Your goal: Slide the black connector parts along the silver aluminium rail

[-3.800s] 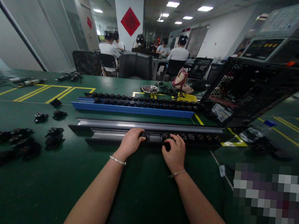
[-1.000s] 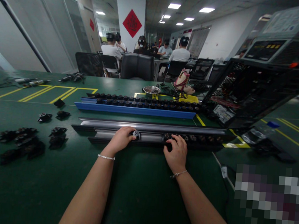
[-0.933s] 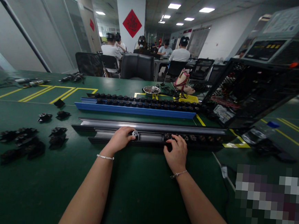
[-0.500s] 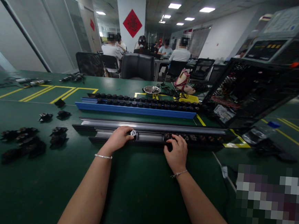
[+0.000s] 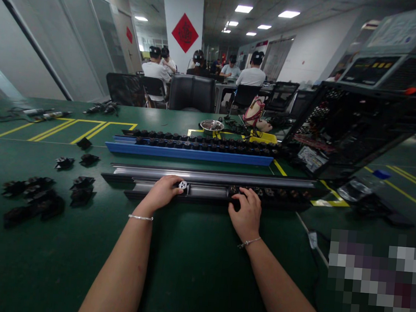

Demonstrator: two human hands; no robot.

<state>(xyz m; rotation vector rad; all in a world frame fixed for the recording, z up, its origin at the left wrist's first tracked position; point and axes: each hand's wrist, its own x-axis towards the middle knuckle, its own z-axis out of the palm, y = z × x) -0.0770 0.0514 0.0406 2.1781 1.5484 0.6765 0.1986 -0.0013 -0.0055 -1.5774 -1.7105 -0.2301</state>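
My left hand (image 5: 165,189) pinches a black socket module with a pale slotted face (image 5: 183,186), set in the nearest dark metal rail (image 5: 208,191). Bare silver channel shows in this rail to the right of that module. My right hand (image 5: 246,209) is curled over the same rail, thumb at its front wall and fingers at the left end of a row of socket modules (image 5: 261,192). Its fingertips are partly hidden. Directly behind lies another long rail with a silver channel (image 5: 209,176).
Loose black modules (image 5: 34,197) lie in clusters at the left. Farther back are a blue rail (image 5: 190,154) with rows of modules, a metal bowl (image 5: 212,126) and a yellow tray (image 5: 263,138). An open computer case (image 5: 315,121) stands right. Several people sit beyond the table.
My left hand has shifted slightly left along the rail, with the pinched socket module moving along. My right hand has stayed in place.
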